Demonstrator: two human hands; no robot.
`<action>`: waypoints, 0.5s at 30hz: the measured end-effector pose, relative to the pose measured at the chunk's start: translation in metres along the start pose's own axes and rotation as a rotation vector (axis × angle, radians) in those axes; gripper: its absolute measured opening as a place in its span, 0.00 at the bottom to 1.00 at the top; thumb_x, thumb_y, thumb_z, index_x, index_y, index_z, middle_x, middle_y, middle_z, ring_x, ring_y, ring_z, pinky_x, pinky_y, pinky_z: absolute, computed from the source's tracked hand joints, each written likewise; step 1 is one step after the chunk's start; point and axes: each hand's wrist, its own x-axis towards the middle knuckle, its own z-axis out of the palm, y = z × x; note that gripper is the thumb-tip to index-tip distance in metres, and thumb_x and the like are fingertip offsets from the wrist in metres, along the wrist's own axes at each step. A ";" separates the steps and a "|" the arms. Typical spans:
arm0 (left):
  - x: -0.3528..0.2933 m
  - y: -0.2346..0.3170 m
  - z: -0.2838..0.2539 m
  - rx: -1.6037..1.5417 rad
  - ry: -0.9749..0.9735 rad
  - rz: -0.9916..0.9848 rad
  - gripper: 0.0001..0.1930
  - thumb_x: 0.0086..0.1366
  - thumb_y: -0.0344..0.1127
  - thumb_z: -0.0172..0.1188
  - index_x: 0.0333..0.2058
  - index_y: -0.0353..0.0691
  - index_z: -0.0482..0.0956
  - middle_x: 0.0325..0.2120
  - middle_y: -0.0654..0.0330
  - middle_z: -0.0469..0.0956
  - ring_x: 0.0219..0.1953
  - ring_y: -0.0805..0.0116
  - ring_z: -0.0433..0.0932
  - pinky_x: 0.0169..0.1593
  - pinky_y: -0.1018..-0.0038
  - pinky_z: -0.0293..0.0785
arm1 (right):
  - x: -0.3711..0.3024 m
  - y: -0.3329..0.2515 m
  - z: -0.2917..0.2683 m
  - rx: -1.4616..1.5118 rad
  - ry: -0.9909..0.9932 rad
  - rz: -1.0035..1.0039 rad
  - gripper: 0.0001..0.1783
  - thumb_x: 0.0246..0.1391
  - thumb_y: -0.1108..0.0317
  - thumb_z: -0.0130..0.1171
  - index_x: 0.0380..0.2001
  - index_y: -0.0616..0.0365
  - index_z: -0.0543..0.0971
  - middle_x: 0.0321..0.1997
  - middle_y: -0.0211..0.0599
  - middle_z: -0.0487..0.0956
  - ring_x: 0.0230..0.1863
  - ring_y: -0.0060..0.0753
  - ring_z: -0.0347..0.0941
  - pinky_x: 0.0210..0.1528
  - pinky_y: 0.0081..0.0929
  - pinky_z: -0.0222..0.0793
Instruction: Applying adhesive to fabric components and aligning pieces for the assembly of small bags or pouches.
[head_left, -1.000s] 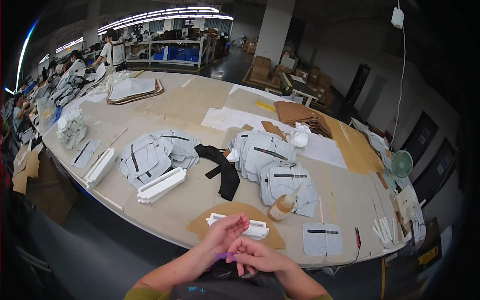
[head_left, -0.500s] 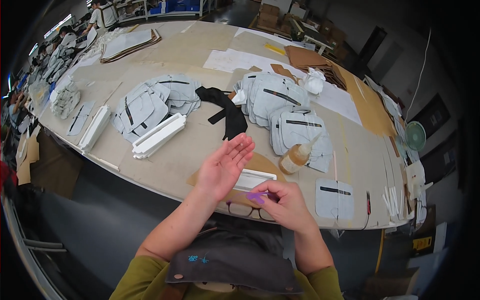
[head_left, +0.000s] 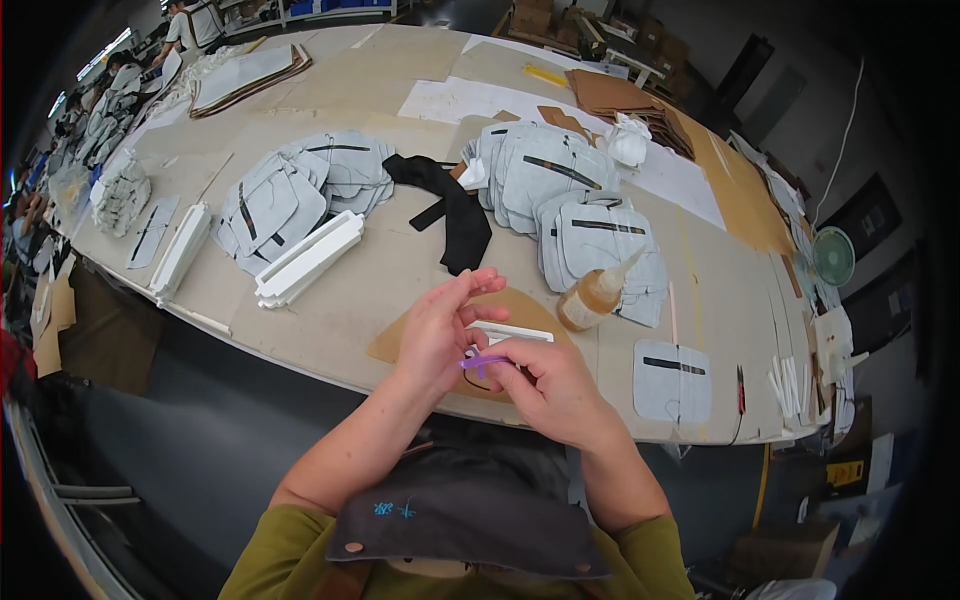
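My right hand (head_left: 555,390) is closed in a pinch on a small purple strip-like thing (head_left: 484,362). Its kind does not show clearly. A thin dark curved rim (head_left: 476,386), like that of eyeglasses, shows just under it; I cannot tell whether the two are joined. My left hand (head_left: 437,330) is raised beside it, palm turned inward, fingers apart and partly bent, with nothing visible held. Its palm comes close to the purple thing's tip. Behind my hands a white tray-like piece (head_left: 510,330) lies on a rounded brown board (head_left: 400,332) on the table.
A bottle of amber liquid (head_left: 590,298) stands right of my hands. Stacked grey fabric panels (head_left: 555,175), another pile (head_left: 270,205), white foam-like blocks (head_left: 312,260) and a black cloth (head_left: 465,225) lie farther back. A single panel (head_left: 672,400) is near the right front edge.
My left hand has turned from a flat open palm to bent fingers. My right hand has brought the purple thing left and up against or near that palm.
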 end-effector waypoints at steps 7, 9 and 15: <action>-0.002 0.004 0.008 0.071 0.058 0.069 0.20 0.71 0.44 0.51 0.52 0.34 0.74 0.50 0.54 0.76 0.32 0.67 0.80 0.18 0.82 0.66 | 0.002 -0.002 -0.004 0.063 0.052 0.015 0.08 0.62 0.76 0.54 0.41 0.64 0.81 0.27 0.32 0.80 0.27 0.18 0.74 0.29 0.18 0.69; -0.002 0.010 0.003 0.041 0.109 0.108 0.20 0.72 0.42 0.50 0.53 0.33 0.74 0.51 0.53 0.75 0.29 0.71 0.79 0.16 0.83 0.64 | 0.002 -0.005 -0.006 0.155 0.088 0.021 0.09 0.63 0.76 0.53 0.40 0.63 0.82 0.26 0.29 0.79 0.26 0.15 0.71 0.29 0.16 0.66; 0.010 0.033 -0.025 -0.356 -0.073 0.085 0.19 0.73 0.36 0.45 0.55 0.30 0.71 0.54 0.50 0.74 0.23 0.78 0.72 0.13 0.86 0.59 | -0.015 0.017 -0.020 0.311 0.300 0.050 0.09 0.65 0.72 0.54 0.40 0.66 0.81 0.28 0.27 0.78 0.29 0.14 0.70 0.33 0.14 0.66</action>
